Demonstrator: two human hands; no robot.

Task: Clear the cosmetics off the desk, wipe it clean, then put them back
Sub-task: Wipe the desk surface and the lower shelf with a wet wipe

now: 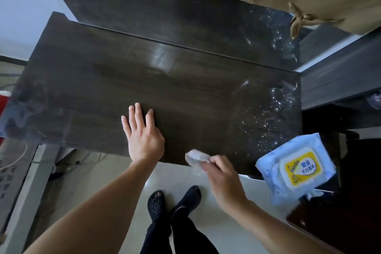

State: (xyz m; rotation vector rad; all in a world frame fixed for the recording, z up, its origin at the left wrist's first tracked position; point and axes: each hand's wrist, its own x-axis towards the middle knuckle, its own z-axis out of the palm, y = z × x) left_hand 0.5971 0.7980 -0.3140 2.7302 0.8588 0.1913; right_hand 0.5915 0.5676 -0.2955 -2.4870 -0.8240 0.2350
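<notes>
Desk: dark wood. Left hand lay flat, fingers straight, near front edge. Right hand pinched folded wet wipe at front edge. Wipes pack overhung front right corner.

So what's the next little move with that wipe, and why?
Probably sweep the wipe, pinched in the right hand at the near edge of the desk, out toward the right side, where white specks glitter on the dark top. The left hand lies flat on the desk, steadying.
</notes>
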